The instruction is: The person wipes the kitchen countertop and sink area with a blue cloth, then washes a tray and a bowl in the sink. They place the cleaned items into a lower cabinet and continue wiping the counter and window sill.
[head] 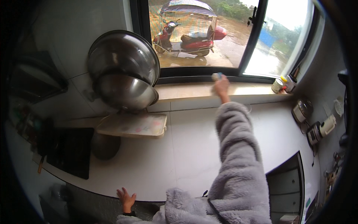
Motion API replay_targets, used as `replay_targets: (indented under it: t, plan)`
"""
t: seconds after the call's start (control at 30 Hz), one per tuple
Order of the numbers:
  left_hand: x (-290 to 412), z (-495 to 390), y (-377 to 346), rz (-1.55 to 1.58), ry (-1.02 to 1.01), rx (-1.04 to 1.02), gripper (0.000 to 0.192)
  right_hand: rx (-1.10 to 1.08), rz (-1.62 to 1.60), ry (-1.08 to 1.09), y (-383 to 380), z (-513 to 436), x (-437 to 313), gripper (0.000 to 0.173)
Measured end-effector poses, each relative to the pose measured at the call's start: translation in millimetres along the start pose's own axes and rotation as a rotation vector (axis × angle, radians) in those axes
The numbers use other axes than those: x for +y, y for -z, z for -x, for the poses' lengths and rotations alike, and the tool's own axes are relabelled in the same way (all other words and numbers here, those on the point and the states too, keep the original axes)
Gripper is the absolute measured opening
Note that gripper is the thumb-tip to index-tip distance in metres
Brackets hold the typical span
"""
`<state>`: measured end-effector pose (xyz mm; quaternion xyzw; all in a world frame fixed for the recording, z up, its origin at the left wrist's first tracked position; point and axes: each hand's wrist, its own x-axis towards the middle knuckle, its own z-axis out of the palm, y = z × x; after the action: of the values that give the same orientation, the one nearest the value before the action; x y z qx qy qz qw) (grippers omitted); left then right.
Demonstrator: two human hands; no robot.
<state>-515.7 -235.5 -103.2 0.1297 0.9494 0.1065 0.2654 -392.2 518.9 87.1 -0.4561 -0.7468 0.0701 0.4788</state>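
Note:
My right hand (221, 85) reaches out over the pale window sill (184, 91) and grips a small whitish and blue cloth or sponge (216, 76). The grip is blurred, so its exact kind cannot be told. Close above it runs the dark lower frame of the sliding window (195, 72). My left hand (127, 199) rests by the front edge of the white countertop (148, 168), fingers apart and holding nothing. A thick grey fleece sleeve covers my right arm.
Two steel basins (123, 53) lean against the wall at the left, above a lidded plastic container (134, 124). A black induction cooktop (72, 151) lies further left. Jars (277, 85) stand on the sill's right end, near a rice cooker (302, 110) and a blender (321, 130).

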Motion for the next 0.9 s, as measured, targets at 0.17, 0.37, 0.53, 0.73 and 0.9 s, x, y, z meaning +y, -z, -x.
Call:
replay_targets:
  t: [0.17, 0.37, 0.53, 0.73, 0.9]
  plan:
    - [32.3, -7.2, -0.2, 0.134, 0.253, -0.036, 0.111, -0.460, -0.334, 0.237, -164.2, 69.8, -117.8, 0.026]
    - [33.1, -24.4, -10.3, 0.066, 0.327, 0.042, 0.119, -0.538, -0.229, 0.677, -167.4, 107.1, -137.9, 0.036]
    - [22.5, -30.4, -22.4, 0.049, 0.368, 0.076, 0.119, -0.505, -0.138, 0.672, -129.4, 62.8, -31.4, 0.036]
    - [32.4, -21.1, -21.6, 0.044, 0.324, 0.068, 0.118, -0.227, 0.210, 0.325, -5.0, -30.4, 224.1, 0.024]
    - [39.4, -17.9, -24.4, 0.067, 0.313, 0.066, 0.119, -0.368, 0.509, -0.158, 27.3, -63.1, 277.6, 0.037]
